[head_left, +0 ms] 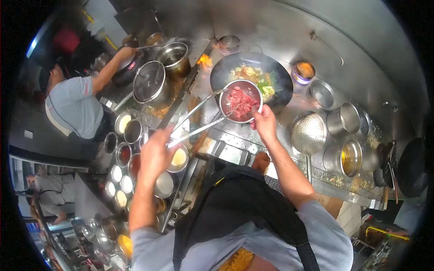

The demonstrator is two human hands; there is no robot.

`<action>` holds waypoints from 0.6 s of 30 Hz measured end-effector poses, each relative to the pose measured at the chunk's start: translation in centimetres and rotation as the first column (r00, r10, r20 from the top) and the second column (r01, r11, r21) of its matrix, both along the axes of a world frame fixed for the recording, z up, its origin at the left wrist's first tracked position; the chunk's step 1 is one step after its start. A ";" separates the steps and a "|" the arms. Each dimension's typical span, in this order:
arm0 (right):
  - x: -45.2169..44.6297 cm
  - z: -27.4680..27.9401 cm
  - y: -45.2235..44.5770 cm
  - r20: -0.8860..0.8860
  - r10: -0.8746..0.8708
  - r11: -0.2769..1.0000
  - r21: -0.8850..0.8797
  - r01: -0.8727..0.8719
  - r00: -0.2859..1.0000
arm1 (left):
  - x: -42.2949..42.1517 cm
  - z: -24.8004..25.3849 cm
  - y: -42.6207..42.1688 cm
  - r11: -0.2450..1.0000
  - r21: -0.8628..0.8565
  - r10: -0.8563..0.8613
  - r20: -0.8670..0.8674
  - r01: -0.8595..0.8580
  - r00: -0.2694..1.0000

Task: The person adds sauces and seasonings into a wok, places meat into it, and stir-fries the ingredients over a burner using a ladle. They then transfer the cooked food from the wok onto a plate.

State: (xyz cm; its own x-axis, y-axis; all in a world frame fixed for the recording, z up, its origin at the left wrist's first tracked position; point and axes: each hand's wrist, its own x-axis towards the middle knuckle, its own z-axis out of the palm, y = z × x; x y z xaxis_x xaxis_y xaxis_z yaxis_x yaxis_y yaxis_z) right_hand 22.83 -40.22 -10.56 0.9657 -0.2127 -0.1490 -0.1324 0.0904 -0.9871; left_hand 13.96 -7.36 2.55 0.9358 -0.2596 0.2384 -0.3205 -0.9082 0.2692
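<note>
My left hand (156,152) is closed around metal tongs (195,133), whose two arms are spread apart. One tip reaches the left rim of a steel bowl (222,108), and the other lies at the meat inside. My right hand (265,122) grips that bowl by its lower right rim, thumb at the edge. Raw red sliced meat (242,103) fills the middle of the bowl. Just beyond, a dark wok (282,74) holds green vegetables and pale pieces (246,72), partly hidden by the bowl.
To the right lie a perforated ladle (308,133) and several steel pots (342,119). Sauce containers (124,154) crowd the left. A flame (204,61) burns left of the wok. At far left, a co-worker (77,101) reaches over pots (174,56).
</note>
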 end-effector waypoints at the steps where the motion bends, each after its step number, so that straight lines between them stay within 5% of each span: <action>1: 1.5 -0.2 1.4 -0.011 -0.004 1.000 -0.021 0.004 1.000 | 2.1 0.4 0.8 0.998 0.061 -0.013 0.010 0.012 1.000; 11: 12.9 0.7 11.3 -0.034 -0.046 0.997 -0.060 0.044 0.998 | 17.8 3.6 5.7 0.936 0.330 -0.109 -0.060 0.123 0.992; 18: 17.2 -0.3 14.6 -0.140 -0.069 0.998 -0.006 0.069 0.988 | 22.2 6.3 11.1 0.965 0.252 -0.063 -0.041 0.071 0.997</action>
State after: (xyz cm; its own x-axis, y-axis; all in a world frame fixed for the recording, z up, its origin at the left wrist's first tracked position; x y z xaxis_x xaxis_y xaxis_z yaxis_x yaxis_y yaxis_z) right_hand 40.02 -25.60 -10.87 0.9184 -0.2781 -0.2813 -0.2628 0.1026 -0.9594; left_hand 36.19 3.73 8.83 0.9203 -0.3702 0.1263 -0.3780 -0.9248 0.0442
